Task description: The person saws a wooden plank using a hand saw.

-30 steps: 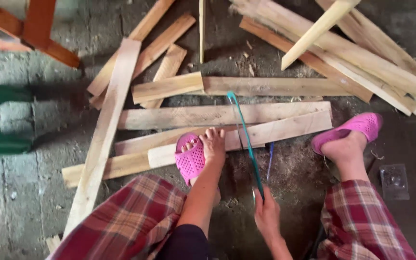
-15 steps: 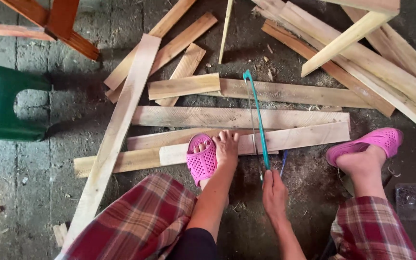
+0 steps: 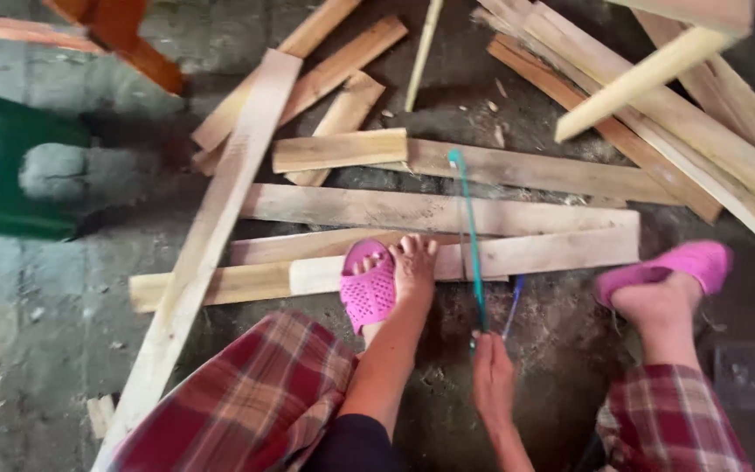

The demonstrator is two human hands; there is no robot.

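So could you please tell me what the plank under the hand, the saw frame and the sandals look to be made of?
The plank looks like raw, unfinished wood: pale, matte, with visible grain. The saw has a thin teal frame, probably painted metal, though it is too slim to be sure. The sandals look like moulded pink plastic or rubber, with a perforated strap.

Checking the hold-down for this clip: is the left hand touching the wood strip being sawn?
Touching. The head view shows the left hand pressed flat on the wood strip, fingers spread over its top edge, no gap visible.
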